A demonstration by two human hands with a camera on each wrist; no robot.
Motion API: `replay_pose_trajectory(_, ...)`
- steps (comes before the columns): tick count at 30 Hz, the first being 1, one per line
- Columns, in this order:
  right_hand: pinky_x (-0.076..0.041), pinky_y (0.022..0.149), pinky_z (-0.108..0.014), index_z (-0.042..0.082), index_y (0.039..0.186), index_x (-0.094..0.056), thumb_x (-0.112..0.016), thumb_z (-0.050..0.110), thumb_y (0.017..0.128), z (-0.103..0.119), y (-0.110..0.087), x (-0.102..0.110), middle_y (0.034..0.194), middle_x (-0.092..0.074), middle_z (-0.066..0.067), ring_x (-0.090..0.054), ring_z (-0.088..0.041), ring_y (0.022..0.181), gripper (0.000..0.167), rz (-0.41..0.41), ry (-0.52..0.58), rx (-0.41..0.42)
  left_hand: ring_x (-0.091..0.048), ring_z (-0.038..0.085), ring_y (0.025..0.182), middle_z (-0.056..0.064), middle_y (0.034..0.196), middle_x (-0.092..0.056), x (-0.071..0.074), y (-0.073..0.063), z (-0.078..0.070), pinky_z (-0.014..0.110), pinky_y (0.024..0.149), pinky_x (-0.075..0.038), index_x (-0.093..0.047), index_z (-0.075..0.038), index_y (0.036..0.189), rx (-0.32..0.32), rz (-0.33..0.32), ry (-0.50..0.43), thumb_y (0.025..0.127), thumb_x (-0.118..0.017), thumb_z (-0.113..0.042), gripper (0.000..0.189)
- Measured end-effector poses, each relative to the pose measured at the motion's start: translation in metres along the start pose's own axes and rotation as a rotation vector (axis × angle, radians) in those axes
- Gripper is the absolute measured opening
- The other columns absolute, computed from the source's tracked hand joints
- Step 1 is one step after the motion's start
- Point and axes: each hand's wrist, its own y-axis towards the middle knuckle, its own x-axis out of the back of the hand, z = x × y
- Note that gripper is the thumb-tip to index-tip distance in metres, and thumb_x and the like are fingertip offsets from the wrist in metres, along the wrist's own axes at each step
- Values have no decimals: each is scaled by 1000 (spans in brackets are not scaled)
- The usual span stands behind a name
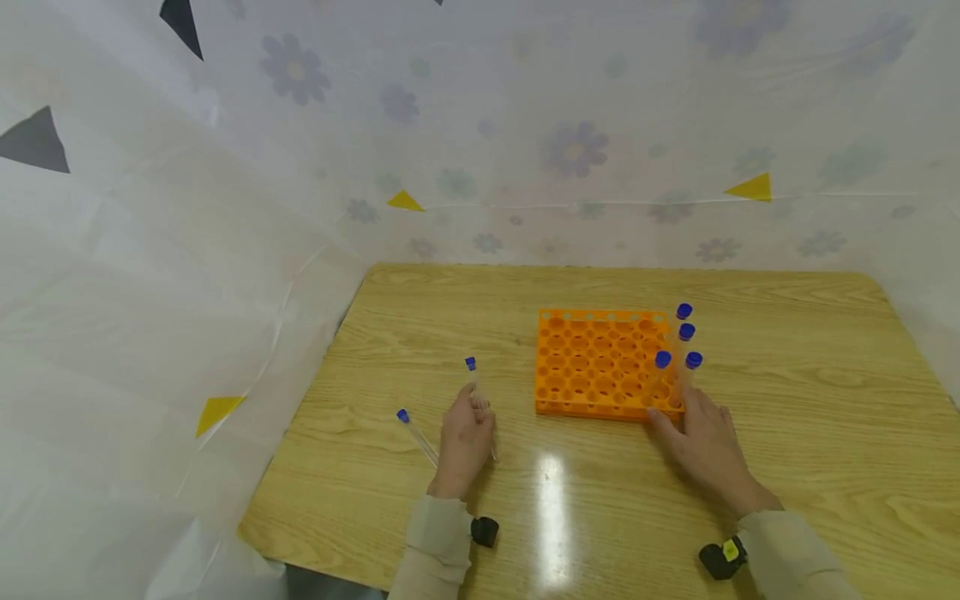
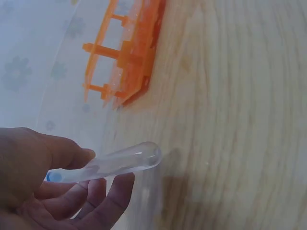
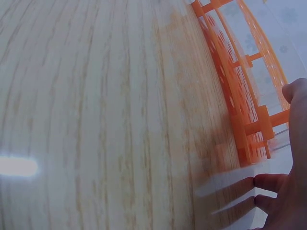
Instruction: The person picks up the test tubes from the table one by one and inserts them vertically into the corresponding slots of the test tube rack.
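Observation:
My left hand (image 1: 467, 437) pinches a clear test tube (image 2: 129, 160) with a blue cap between thumb and fingers. In the left wrist view its rounded end points right, away from the palm. Another blue-capped test tube (image 1: 420, 439) lies on the table just left of that hand, partly hidden by it. An orange test tube rack (image 1: 603, 408) stands to the right, with several blue-capped tubes (image 1: 686, 333) upright at its right end. My right hand (image 1: 708, 446) holds the rack's front right corner, thumb at the front and fingers by the right end.
The wood-grain table (image 1: 817, 400) carries everything. White sheeting (image 1: 517, 100) with flower prints hangs behind the table and along its left side. Most holes of the rack hold no tube.

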Motion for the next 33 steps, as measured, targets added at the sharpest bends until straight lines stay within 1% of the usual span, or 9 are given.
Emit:
replay_pose_trajectory(2, -1, 113, -73, 10, 158, 10, -40, 57, 101, 0, 0, 0, 156, -17, -38, -17, -60, 140, 89, 0, 0, 1, -55, 12, 80, 5, 102, -65, -1, 1, -3, 29, 76, -52, -47, 2, 142, -23, -12, 4, 95, -55, -9, 49)
replay_pose_trajectory(4, 0, 113, -73, 10, 158, 10, -40, 56, 101, -1, 0, -1, 156, -17, -38, -17, -60, 141, 89, -1, 2, 1, -57, 13, 83, 6, 105, -67, -1, 1, -5, 31, 80, -54, -51, 1, 140, -40, -15, -11, 96, -55, -10, 46)
replay_pose_trajectory(11, 1, 114, -73, 13, 159, 11, -40, 57, 101, -1, 0, -2, 155, -20, -37, -18, -59, 140, 89, -10, 1, 5, -69, 18, 91, 7, 104, -71, -5, -1, -13, 31, 79, -58, -60, 0, 126, -119, -4, -73, 97, -61, -11, 31)
replay_pose_trajectory(14, 2, 114, -73, 13, 158, 11, -40, 57, 101, -1, 0, -2, 155, -21, -37, -18, -59, 140, 89, -10, 4, 5, -69, 19, 90, 7, 103, -71, -6, 0, -18, 29, 78, -58, -63, 0, 122, -145, 6, -83, 98, -61, -14, 28)
replay_pose_trajectory(20, 2, 114, -73, 13, 158, 12, -40, 56, 102, 0, 0, -1, 154, -22, -38, -19, -59, 140, 89, -16, 5, 10, -63, 15, 90, 6, 105, -70, -11, 4, -33, 24, 77, -54, -64, -2, 120, -160, 78, -83, 102, -57, -28, 33)
replay_pose_trajectory(22, 1, 113, -73, 14, 158, 13, -41, 56, 102, -1, 0, -1, 153, -24, -38, -20, -60, 139, 88, -20, 1, 14, -63, 15, 90, 7, 106, -70, -14, 5, -38, 23, 77, -54, -64, -2, 120, -194, 96, -93, 102, -55, -31, 36)
replay_pose_trajectory(27, 0, 113, -73, 12, 158, 12, -41, 56, 102, -1, 0, -1, 153, -24, -38, -21, -59, 139, 89, -16, 0, 13, -65, 17, 88, 10, 105, -71, -18, 8, -51, 23, 73, -54, -65, 1, 120, -299, 110, -119, 100, -52, -42, 49)
replay_pose_trajectory(29, 1, 114, -73, 12, 158, 11, -41, 56, 101, 0, 0, -1, 154, -24, -37, -21, -59, 139, 89, -14, 4, 11, -65, 17, 87, 10, 105, -71, -20, 9, -55, 22, 70, -54, -64, 2, 119, -319, 118, -136, 100, -50, -44, 51)
replay_pose_trajectory(33, 1, 114, -73, 14, 158, 12, -41, 57, 101, -1, 0, -1, 155, -23, -36, -21, -58, 140, 89, -15, 13, 13, -66, 16, 87, 10, 106, -71, -23, 12, -66, 21, 69, -55, -65, -1, 119, -339, 122, -142, 101, -52, -39, 44)
